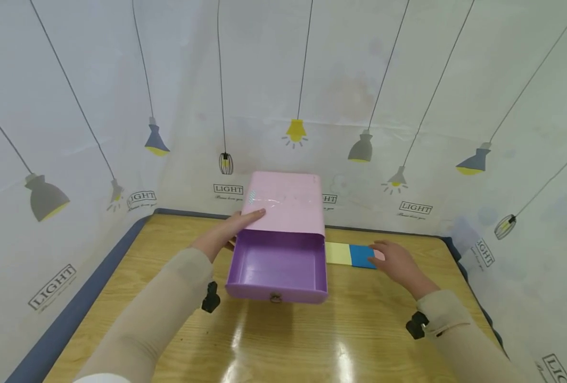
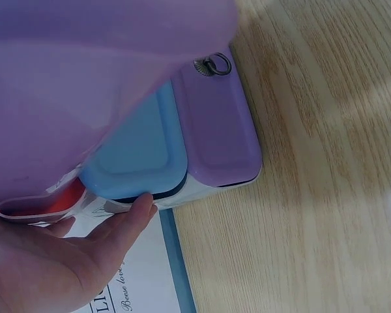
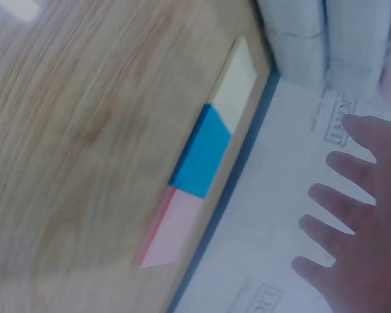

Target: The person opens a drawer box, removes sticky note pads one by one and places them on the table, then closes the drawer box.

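Note:
A small chest of drawers has a pink top (image 1: 285, 205), and its purple top drawer (image 1: 277, 260) is pulled out with nothing inside. My left hand (image 1: 232, 229) braces the chest's left side, thumb laid on the top. In the left wrist view its fingers (image 2: 127, 231) lie fairly straight along the side, beside a blue drawer (image 2: 140, 147) and another purple drawer (image 2: 225, 124), both closed. To the right, my right hand (image 1: 398, 266) hovers near a row of flat square pads: pale yellow (image 1: 338, 254), blue (image 1: 362, 256) and pink (image 1: 380, 255). Its fingers are spread, holding nothing.
The wooden table (image 1: 206, 340) carries the chest and the pads near its back edge. A white wall sheet (image 1: 187, 133) printed with lamps stands behind and at both sides. Metal ring pulls hang on the drawer fronts, such as this ring (image 2: 218, 64).

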`<state>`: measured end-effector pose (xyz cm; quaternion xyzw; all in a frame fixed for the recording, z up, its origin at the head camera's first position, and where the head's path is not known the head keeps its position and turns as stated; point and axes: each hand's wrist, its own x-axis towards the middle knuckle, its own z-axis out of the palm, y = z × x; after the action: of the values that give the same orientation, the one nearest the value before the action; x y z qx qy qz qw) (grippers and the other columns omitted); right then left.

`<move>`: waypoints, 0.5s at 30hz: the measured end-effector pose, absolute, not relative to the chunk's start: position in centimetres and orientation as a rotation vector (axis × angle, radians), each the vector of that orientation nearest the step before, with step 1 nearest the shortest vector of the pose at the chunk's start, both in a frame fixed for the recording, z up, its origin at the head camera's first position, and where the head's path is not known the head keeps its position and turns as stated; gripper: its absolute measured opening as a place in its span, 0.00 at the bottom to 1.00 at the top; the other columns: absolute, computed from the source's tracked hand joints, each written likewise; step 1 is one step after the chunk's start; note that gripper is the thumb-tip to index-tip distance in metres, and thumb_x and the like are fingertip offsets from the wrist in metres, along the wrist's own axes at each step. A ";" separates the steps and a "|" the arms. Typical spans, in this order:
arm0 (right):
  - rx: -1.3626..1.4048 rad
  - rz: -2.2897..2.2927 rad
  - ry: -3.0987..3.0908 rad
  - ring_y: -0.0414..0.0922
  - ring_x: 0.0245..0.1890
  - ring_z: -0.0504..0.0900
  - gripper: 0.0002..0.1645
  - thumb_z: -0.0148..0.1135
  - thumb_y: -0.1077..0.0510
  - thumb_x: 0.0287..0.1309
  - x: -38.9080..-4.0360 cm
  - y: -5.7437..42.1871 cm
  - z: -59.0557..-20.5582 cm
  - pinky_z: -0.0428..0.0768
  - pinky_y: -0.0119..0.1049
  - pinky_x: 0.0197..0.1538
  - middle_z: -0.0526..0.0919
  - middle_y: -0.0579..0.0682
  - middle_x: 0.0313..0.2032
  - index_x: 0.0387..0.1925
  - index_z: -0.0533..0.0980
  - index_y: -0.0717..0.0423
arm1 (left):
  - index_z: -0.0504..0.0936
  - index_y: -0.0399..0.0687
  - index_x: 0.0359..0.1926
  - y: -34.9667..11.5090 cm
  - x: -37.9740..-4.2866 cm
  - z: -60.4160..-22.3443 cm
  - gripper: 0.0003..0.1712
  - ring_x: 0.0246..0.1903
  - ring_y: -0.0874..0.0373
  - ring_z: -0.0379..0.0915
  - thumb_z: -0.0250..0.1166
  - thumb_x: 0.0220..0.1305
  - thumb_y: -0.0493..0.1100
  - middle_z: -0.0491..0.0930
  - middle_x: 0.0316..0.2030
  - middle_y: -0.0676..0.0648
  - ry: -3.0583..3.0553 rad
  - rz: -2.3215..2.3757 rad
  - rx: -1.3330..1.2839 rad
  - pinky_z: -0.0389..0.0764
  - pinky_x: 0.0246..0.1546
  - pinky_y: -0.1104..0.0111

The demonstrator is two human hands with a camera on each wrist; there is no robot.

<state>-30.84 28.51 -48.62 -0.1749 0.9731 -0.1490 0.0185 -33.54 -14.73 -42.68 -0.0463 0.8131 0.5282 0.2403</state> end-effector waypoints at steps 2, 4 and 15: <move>-0.606 -0.441 3.042 0.68 0.60 0.68 0.27 0.61 0.54 0.65 -30.4 28.0 -48.0 0.67 0.63 0.59 0.71 0.69 0.61 0.59 0.74 0.67 | 0.48 0.46 0.75 -14.7 -33.5 -42.7 0.64 0.50 0.41 0.74 0.56 0.50 0.81 0.71 0.58 0.34 2.233 1.433 -0.134 0.79 0.43 0.52; -0.660 -0.424 3.065 0.67 0.61 0.67 0.27 0.62 0.53 0.64 -30.1 27.5 -47.6 0.67 0.63 0.59 0.70 0.68 0.61 0.59 0.74 0.65 | 0.47 0.46 0.75 -14.7 -33.5 -42.7 0.65 0.51 0.41 0.74 0.56 0.49 0.82 0.70 0.58 0.35 2.239 1.423 -0.137 0.80 0.43 0.53; -1.067 -0.485 3.198 0.63 0.61 0.69 0.30 0.70 0.50 0.56 -27.4 23.7 -44.5 0.68 0.62 0.59 0.71 0.64 0.62 0.57 0.76 0.60 | 0.46 0.47 0.75 -14.6 -33.6 -42.5 0.65 0.51 0.41 0.73 0.56 0.50 0.81 0.70 0.59 0.35 2.234 1.413 -0.145 0.79 0.43 0.53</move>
<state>-27.43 23.74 -44.54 -0.3105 0.9307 -0.1412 -0.1320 -33.64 -14.62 -42.50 -0.0532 0.8181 0.5176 0.2447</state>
